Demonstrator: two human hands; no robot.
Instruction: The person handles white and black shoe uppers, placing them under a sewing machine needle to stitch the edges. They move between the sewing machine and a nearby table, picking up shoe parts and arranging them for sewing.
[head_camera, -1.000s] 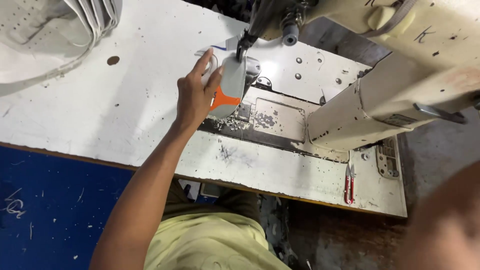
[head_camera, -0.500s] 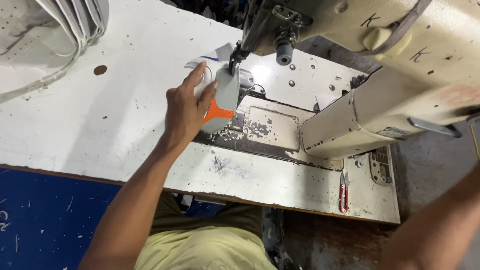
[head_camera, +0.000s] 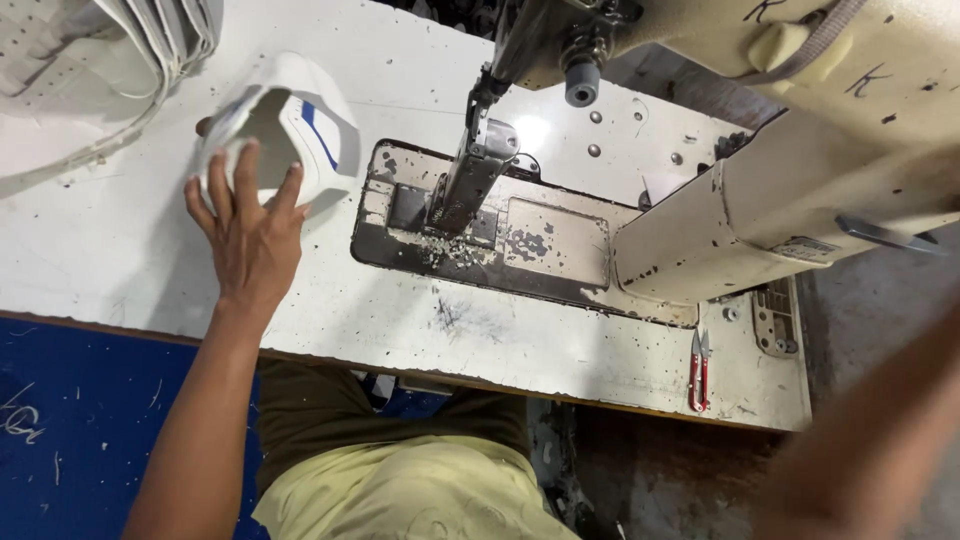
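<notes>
A worn white tabletop (head_camera: 130, 250), speckled with dark chips, fills most of the view, with a blue panel (head_camera: 70, 420) below its near edge at the left. In the far left corner lies a stack of white perforated shoe pieces (head_camera: 90, 60). Just right of it, the left hand (head_camera: 250, 235) rests palm down on a white shoe upper piece (head_camera: 300, 125) with a blue stripe, which lies on the tabletop well to the left of the sewing machine's needle area. The fingers (head_camera: 245, 165) are spread and laid over the near edge of the piece, pressing or lightly gripping it rather than clenched around it. The forearm runs down toward the person's yellow-green shirt (head_camera: 400, 490).

Further right, a dark metal bed plate (head_camera: 520, 240) is set into the tabletop, and the presser foot bar (head_camera: 470, 175) comes down onto it. The cream sewing machine body (head_camera: 800, 190), scuffed and marked, spans the upper right. Near the front right edge of the tabletop lies a pair of red thread snips (head_camera: 699, 370). At the far right a blurred arm (head_camera: 860, 440) crosses the corner; its hand is out of sight.
</notes>
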